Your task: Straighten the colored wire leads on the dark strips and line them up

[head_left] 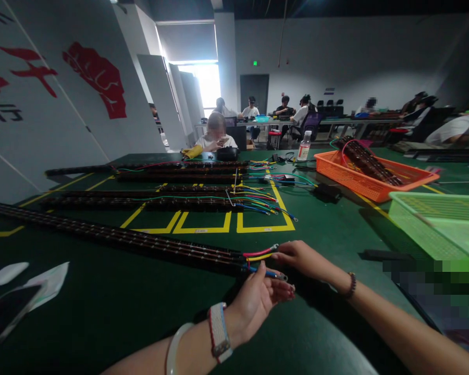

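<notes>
Right hand: down at half past four, thumb and forefinger of the right hand (307, 259) pinching the tip of the yellow lead (261, 257), right beside the end of the red lead (260, 251)!
Left hand: just under it towards half past five, the left hand (254, 304) sits loosely spread, thumb across the blue lead (251, 269); how hard it presses, I can't tell.
Lead work: a light, precise pinch looks best here, each lead fanned from its neighbour, no tugging where they leave the bundle; the left would do well as a soft support beneath.
Long bundle: and what a length it is, lying on the green surface (113, 297), sweeping from nine o'clock down to six, the long bundle (140, 234) dark, with reddish-brown lines and pale flecks along it.
Lead ends: red, yellow and blue bunch at its near end, a metal lug (283, 277) gleaming on the blue.
Round about: more dark bundles (180, 201) towards nine, an orange basket (375, 192) at three!
</notes>
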Demonstrator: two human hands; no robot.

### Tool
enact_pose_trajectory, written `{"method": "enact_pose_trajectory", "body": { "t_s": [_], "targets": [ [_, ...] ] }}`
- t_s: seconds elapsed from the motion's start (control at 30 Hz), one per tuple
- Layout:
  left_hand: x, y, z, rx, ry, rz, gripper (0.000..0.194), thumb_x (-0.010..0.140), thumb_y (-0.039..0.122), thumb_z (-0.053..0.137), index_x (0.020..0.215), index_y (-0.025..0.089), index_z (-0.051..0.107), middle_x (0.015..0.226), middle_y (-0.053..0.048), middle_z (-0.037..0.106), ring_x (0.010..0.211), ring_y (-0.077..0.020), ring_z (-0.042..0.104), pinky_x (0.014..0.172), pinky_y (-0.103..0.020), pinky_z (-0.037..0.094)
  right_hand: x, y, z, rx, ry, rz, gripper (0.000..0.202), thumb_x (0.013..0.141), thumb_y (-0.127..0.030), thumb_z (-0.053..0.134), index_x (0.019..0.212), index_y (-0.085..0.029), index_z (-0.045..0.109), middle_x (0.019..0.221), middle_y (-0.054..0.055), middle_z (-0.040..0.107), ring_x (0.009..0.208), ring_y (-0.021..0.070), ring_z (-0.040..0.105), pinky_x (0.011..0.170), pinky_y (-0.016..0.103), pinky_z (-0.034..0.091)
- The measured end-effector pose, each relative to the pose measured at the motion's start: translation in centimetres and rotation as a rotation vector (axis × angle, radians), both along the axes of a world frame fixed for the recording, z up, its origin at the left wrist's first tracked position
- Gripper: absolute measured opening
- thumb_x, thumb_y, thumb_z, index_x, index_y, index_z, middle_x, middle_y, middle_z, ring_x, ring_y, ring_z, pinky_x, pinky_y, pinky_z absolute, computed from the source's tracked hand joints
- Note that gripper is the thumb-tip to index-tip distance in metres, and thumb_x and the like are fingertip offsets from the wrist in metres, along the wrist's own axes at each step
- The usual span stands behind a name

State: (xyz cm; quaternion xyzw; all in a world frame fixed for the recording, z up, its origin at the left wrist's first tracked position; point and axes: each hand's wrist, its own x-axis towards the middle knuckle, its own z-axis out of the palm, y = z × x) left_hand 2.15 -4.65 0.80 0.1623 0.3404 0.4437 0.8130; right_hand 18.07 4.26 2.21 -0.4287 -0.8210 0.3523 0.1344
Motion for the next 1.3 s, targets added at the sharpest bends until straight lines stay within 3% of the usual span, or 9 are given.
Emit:
{"method": "enact_pose_trajectory", "body": {
  "t_s": [0.2, 0.33, 0.5, 0.67, 0.77, 0.93, 1.13, 1.3],
  "targets": [
    [-0.2, 0.2, 0.6, -0.017, 0.077, 0.008, 0.043, 0.094, 0.044, 0.031, 0.085, 0.011, 0.057, 0.067, -0.006, 0.064, 0.067, -0.0154, 0.061, 0.075, -0.03, 0.042, -0.4, 0.9, -0.9, 0.192, -0.021, -0.119, 0.041, 0.089, -0.05, 0.045, 0.078, -0.016, 0.065, 0.071, 0.003, 0.062, 0.061, 0.0137, 0.051, 0.054, 0.023, 0.033],
    [-0.3, 0.4, 0.7, 0.001, 0.051, 0.002, 0.043, 0.095, 0.043, 0.03, 0.086, 0.011, 0.057, 0.071, -0.007, 0.063, 0.069, -0.0153, 0.06, 0.075, -0.03, 0.041, 0.0, 0.7, -0.3, 0.029, -0.062, -0.06, 0.048, 0.088, -0.055, 0.045, 0.074, -0.014, 0.065, 0.066, 0.004, 0.063, 0.054, 0.0121, 0.051, 0.05, 0.022, 0.034],
    [-0.3, 0.5, 0.3, 0.007, 0.044, -0.021, 0.044, 0.094, 0.045, 0.031, 0.087, 0.011, 0.058, 0.075, -0.008, 0.062, 0.072, -0.0161, 0.058, 0.076, -0.031, 0.04, 1.0, -0.1, 2.3, -0.126, -0.254, -0.053, 0.064, 0.082, -0.07, 0.041, 0.064, -0.014, 0.065, 0.057, 0.006, 0.063, 0.046, 0.0123, 0.052, 0.045, 0.022, 0.035],
    [-0.4, 0.5, -0.1, 0.022, 0.037, -0.028, 0.043, 0.092, 0.048, 0.035, 0.089, 0.012, 0.058, 0.078, -0.007, 0.059, 0.073, -0.0146, 0.054, 0.076, -0.03, 0.038, 0.4, -2.0, 4.0, -0.155, -0.267, 0.079, 0.056, 0.084, -0.064, 0.044, 0.068, -0.015, 0.067, 0.058, 0.004, 0.064, 0.046, 0.0106, 0.052, 0.044, 0.02, 0.033],
    [-0.4, 0.5, -0.1, 0.031, 0.051, -0.029, 0.04, 0.093, 0.047, 0.036, 0.093, 0.013, 0.057, 0.082, -0.006, 0.059, 0.073, -0.0137, 0.053, 0.076, -0.029, 0.038, -0.2, -2.7, 3.8, -0.114, -0.265, 0.113, 0.046, 0.088, -0.051, 0.045, 0.071, -0.015, 0.068, 0.058, 0.003, 0.063, 0.046, 0.0091, 0.051, 0.044, 0.019, 0.031],
    [-0.4, 0.3, -0.2, 0.094, 0.086, -0.138, 0.049, 0.093, 0.051, 0.029, 0.097, 0.011, 0.056, 0.077, -0.008, 0.061, 0.069, -0.0148, 0.055, 0.075, -0.03, 0.038, -0.5, -2.3, 3.5, -0.001, -0.3, 0.019, 0.04, 0.089, -0.043, 0.047, 0.068, -0.015, 0.066, 0.054, 0.002, 0.06, 0.044, 0.0087, 0.048, 0.044, 0.02, 0.029],
    [-0.2, 0.3, -0.4, 0.131, 0.1, -0.209, 0.038, 0.093, 0.042, 0.034, 0.089, 0.01, 0.055, 0.074, -0.01, 0.063, 0.065, -0.015, 0.058, 0.072, -0.031, 0.041, -0.7, -2.0, 2.9, 0.257, -0.59, -0.159, 0.043, 0.082, -0.057, 0.053, 0.068, -0.018, 0.065, 0.065, 0.007, 0.065, 0.056, 0.0168, 0.057, 0.048, 0.023, 0.031],
    [-0.1, 0.2, -0.3, 0.157, 0.103, -0.195, 0.033, 0.092, 0.038, 0.037, 0.084, 0.012, 0.055, 0.073, -0.009, 0.063, 0.065, -0.0144, 0.058, 0.071, -0.03, 0.043, -0.4, -1.6, 1.4, 0.274, -0.616, -0.196, 0.046, 0.08, -0.062, 0.053, 0.083, -0.018, 0.063, 0.074, 0.01, 0.065, 0.065, 0.0228, 0.061, 0.053, 0.027, 0.038]
  ]
}}
